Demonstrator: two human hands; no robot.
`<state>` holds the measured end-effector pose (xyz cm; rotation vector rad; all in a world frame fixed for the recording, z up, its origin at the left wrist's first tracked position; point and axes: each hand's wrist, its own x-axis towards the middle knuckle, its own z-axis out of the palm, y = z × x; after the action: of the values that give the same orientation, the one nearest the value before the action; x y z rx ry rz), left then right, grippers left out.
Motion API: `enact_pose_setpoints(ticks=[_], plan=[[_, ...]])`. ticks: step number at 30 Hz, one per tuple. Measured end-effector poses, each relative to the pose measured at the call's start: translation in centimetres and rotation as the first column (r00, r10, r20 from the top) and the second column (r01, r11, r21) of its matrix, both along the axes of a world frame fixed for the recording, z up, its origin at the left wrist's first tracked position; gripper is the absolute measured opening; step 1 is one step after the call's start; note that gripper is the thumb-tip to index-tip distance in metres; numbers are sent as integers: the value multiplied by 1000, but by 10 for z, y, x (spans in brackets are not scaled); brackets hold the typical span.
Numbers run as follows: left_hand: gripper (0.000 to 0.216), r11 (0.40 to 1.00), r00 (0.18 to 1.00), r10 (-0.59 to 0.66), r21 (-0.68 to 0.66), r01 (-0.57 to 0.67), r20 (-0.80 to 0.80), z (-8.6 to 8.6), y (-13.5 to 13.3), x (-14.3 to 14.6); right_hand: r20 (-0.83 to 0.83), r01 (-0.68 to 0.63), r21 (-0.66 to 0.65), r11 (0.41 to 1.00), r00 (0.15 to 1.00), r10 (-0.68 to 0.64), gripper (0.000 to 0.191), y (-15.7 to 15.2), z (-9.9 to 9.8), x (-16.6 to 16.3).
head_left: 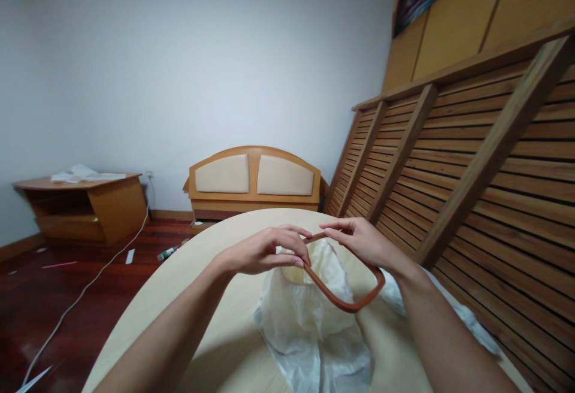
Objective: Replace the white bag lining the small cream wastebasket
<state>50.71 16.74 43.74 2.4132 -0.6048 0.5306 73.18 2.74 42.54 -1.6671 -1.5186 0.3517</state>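
A brown ring shaped like a rounded rectangle hangs tilted in the air over the pale round table. My left hand has its thumb and fingers closed on the ring's left corner. At the far side of the ring, my right hand pinches the bar between thumb and fingers. Below and behind the ring stands a thin translucent white plastic bag, its top gaping and its sides crumpled. Whether something stiff stands inside the bag cannot be made out.
White crumpled plastic lies on the table beyond my right forearm. A slatted wooden panel leans along the right. A wooden headboard stands behind the table. At left are a low cabinet and a white cable on the floor.
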Motion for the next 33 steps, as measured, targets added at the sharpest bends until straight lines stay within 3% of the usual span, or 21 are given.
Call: enact_pose_setpoints(ticks=[6,12,18,23,28,33], plan=[[15,1000,1000,20,4,-20,15,-3,2,3,38,93,-21,995,995,-92,45,-7,6,1],[17,992,992,123,39,-122,-27,-8,-5,4,-147,168,7,986,975,-165,44,-9,8,0],[21,980,981,176,79,-183,83,-2,-24,4,-243,221,55,974,949,-202,41,-5,3,8],[26,940,945,257,175,-292,201,-1,-25,3,-193,255,33,966,950,-245,41,-3,0,11],[36,930,947,234,233,-284,217,-1,-20,2,-191,207,-13,978,960,-206,38,-6,4,3],[39,924,957,219,273,-267,192,-3,-20,2,-52,293,-20,956,955,-294,37,-7,6,3]])
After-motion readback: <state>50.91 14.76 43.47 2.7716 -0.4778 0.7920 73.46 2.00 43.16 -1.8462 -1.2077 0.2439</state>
